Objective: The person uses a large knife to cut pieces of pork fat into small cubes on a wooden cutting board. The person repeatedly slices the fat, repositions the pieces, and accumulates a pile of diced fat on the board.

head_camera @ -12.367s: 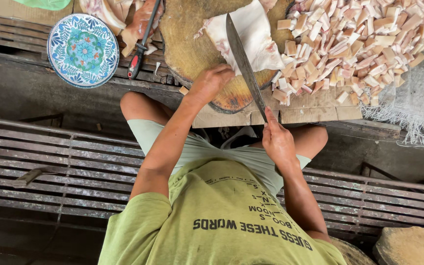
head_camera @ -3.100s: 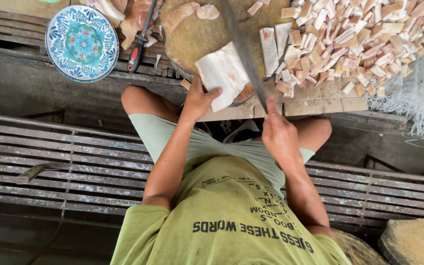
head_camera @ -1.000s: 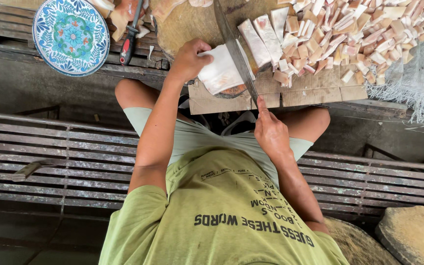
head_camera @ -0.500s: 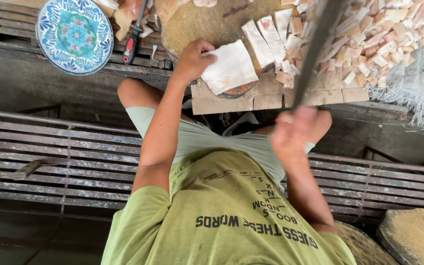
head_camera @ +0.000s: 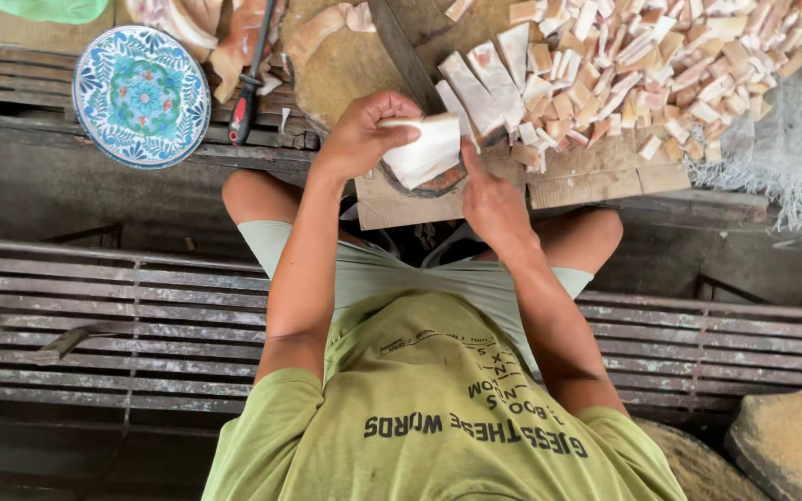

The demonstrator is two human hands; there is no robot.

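Observation:
My left hand (head_camera: pixel 361 134) grips a pale white slab (head_camera: pixel 431 148) at the near edge of a round wooden chopping block (head_camera: pixel 341 70). My right hand (head_camera: pixel 492 202) sits just right of the slab and holds a long knife (head_camera: pixel 407 57). Its blade runs up and left across the block, and its lower part is hidden behind the slab. Cut strips (head_camera: pixel 483 88) lie beside the blade. A big pile of small pale and pink cubes (head_camera: pixel 642 65) covers the board to the right.
A blue patterned plate (head_camera: pixel 141 83) rests at the far left. A red-handled tool (head_camera: pixel 248 83) and raw skin pieces (head_camera: pixel 192 23) lie next to it. A fringed white cloth (head_camera: pixel 782 139) lies at right. Slatted wooden benches (head_camera: pixel 122 315) cross below, and another round block (head_camera: pixel 791 445) sits bottom right.
The knife, raised high half a second ago, has come down onto the block beside the slab. My left hand has pulled the slab toward the block's near edge.

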